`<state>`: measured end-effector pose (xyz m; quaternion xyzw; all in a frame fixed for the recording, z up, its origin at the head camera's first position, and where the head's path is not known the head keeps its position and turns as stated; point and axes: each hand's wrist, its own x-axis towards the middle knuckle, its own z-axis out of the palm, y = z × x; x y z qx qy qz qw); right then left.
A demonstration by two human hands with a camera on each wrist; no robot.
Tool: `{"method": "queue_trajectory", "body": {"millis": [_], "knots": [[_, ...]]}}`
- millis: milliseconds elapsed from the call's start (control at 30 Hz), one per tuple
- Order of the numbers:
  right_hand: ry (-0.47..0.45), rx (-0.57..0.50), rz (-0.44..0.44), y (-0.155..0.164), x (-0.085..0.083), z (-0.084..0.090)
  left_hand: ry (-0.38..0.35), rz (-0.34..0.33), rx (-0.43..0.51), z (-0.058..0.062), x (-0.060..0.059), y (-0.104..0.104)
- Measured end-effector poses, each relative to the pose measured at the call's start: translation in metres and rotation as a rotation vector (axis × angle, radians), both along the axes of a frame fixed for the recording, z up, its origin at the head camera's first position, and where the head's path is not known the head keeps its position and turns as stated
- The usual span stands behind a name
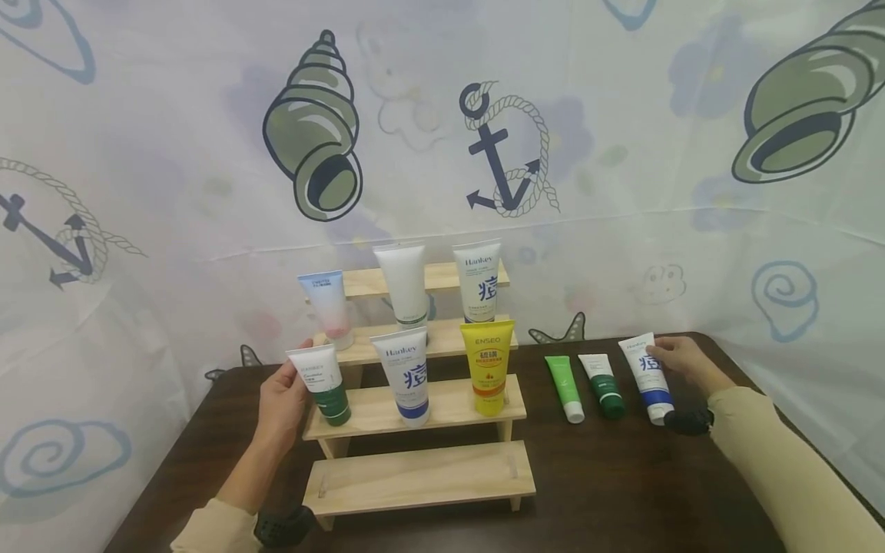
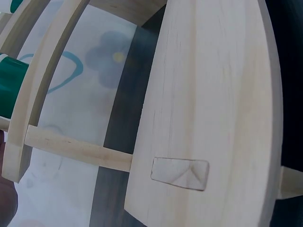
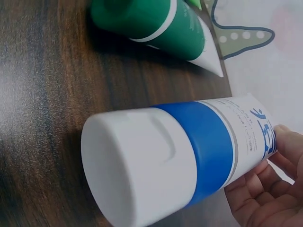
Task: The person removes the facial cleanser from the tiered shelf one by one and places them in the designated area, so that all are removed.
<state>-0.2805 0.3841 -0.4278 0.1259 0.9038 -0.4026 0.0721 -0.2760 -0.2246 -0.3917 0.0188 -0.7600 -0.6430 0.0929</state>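
My left hand (image 1: 280, 399) holds a white-and-green squeeze tube (image 1: 325, 388) from its left side, at the left end of a shelf tier. The tube's green end (image 2: 12, 85) shows at the edge of the left wrist view, where only a bit of the hand is visible. On the right, my right hand (image 1: 684, 359) grips a white-and-blue squeeze tube (image 1: 648, 376) by its upper, flat end. In the right wrist view its white cap (image 3: 142, 165) points toward the camera, and the thumb and fingers (image 3: 270, 189) pinch the far end.
A tiered wooden shelf (image 1: 422, 480) stands mid-table, bearing several tubes, including a yellow tube (image 1: 488, 365) and another white-and-blue tube (image 1: 406, 376). A green tube (image 1: 565, 388) and a small white-and-green tube (image 1: 603, 384) lie right of the shelf. A patterned cloth (image 1: 588, 253) hangs behind.
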Motion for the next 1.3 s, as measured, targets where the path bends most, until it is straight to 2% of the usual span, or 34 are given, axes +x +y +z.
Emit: {"method": "queue_trajectory", "body": {"millis": [300,633,967,1300], "knots": [[-0.079,-0.054,-0.003,0.001,-0.002,-0.005,0.002,-0.002,-0.007,-0.002,0.000,0.000],[-0.082,-0.020,-0.024,0.004,-0.005,-0.010,-0.018,-0.020,0.008,-0.002,0.002,0.000],[-0.047,-0.005,-0.073,0.001,-0.009,-0.016,-0.018,-0.021,0.018,-0.002,0.001,0.000],[0.012,0.128,-0.144,-0.006,-0.011,-0.023,-0.001,-0.002,0.000,-0.001,0.000,0.001]]}}
